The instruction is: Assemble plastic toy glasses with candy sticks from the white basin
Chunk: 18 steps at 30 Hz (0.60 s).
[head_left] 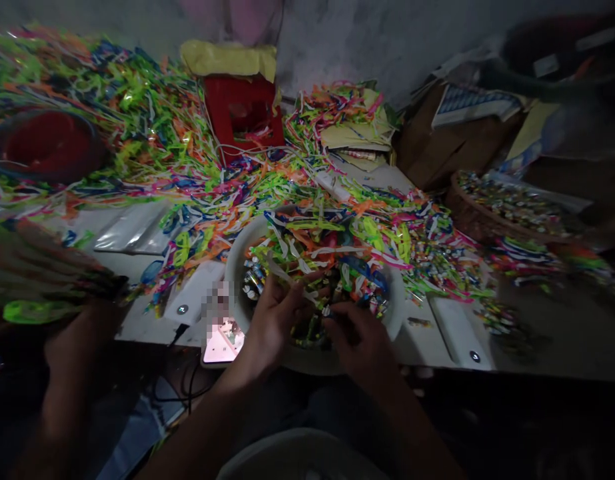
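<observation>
My left hand (272,320) and my right hand (360,340) meet over a white bowl (234,270) filled with small colourful pieces and strips. The left hand pinches a thin pale strip (287,275) that slants up to the left. The right hand's fingers close on a small dark piece (328,313) at the strip's lower end. A great heap of neon plastic strips (197,160) covers the surface behind the bowl.
Another person's hand (74,333) works at the left, holding a green piece. A lit phone (222,341) lies left of the bowl. A red stool (242,113), a red basin (44,143), a basket of small pieces (507,203) and cardboard stand around.
</observation>
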Available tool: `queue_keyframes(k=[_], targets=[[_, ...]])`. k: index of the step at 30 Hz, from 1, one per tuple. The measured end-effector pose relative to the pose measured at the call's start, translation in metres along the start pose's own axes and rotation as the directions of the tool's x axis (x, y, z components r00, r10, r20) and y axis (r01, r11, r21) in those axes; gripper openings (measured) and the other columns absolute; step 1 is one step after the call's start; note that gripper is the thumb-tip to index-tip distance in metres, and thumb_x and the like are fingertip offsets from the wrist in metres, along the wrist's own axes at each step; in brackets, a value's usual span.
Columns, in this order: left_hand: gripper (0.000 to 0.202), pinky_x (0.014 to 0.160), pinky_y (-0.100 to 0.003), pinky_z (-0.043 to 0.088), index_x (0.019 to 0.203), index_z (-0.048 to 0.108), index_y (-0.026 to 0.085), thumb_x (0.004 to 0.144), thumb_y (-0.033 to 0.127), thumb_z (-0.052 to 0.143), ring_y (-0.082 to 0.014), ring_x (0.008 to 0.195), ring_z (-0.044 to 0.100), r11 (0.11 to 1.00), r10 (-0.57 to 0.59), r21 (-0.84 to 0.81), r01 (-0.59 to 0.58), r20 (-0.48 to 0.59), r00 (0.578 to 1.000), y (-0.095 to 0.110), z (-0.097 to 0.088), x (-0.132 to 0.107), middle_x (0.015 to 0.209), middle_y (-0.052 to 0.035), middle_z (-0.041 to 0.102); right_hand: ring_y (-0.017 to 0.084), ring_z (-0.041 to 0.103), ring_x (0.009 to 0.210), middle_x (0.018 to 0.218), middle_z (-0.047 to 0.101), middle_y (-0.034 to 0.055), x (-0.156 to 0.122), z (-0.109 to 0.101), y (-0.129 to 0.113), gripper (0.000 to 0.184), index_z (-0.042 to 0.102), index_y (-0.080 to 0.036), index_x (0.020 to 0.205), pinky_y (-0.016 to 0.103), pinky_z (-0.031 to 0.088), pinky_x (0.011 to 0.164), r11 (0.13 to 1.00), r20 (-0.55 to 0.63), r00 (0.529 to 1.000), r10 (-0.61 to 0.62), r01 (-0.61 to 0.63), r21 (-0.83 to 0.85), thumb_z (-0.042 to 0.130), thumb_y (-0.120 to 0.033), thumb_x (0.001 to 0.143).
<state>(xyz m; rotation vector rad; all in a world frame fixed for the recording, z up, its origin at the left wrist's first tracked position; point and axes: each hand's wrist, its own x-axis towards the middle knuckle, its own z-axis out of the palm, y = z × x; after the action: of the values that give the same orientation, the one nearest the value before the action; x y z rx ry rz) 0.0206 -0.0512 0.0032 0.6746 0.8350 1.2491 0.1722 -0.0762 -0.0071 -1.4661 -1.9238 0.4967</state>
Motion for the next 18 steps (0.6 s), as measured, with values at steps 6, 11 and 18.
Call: queue_keyframes(k=[6, 11, 18], targets=[[0.034, 0.060, -0.021, 0.046, 0.117, 0.051, 0.019, 0.087, 0.034, 0.056, -0.0144, 0.080, 0.064, 1.000, 0.012, 0.027, -0.012, 0.007, 1.000, -0.002, 0.000, -0.001, 0.113, -0.0107, 0.064, 0.020, 0.066, 0.082, 0.091, 0.071, 0.0070, -0.001, 0.005, 0.005, 0.022, 0.062, -0.020, 0.100, 0.030, 0.050, 0.075, 0.998, -0.030, 0.998, -0.057, 0.056, -0.025, 0.050, -0.034, 0.089], [0.032, 0.063, -0.022, 0.048, 0.115, 0.048, 0.022, 0.087, 0.033, 0.058, -0.0168, 0.088, 0.066, 1.000, 0.018, 0.007, -0.018, 0.007, 1.000, -0.004, -0.002, 0.000, 0.121, -0.0100, 0.061, 0.021, 0.067, 0.089, 0.098, 0.072, 0.0096, -0.001, 0.006, 0.010, 0.026, 0.064, -0.018, 0.104, 0.032, 0.051, 0.079, 0.996, -0.010, 0.996, -0.088, 0.088, -0.032, 0.047, -0.033, 0.090], [0.038, 0.068, -0.026, 0.050, 0.116, 0.044, 0.022, 0.084, 0.034, 0.061, -0.0194, 0.089, 0.067, 0.999, 0.035, -0.009, -0.035, 0.001, 0.999, -0.008, 0.000, 0.002, 0.119, -0.0102, 0.063, 0.022, 0.065, 0.080, 0.088, 0.071, 0.0084, 0.004, 0.005, 0.005, 0.021, 0.065, -0.018, 0.095, 0.032, 0.049, 0.070, 0.997, 0.139, 0.989, -0.052, 0.061, -0.056, 0.049, -0.031, 0.088]])
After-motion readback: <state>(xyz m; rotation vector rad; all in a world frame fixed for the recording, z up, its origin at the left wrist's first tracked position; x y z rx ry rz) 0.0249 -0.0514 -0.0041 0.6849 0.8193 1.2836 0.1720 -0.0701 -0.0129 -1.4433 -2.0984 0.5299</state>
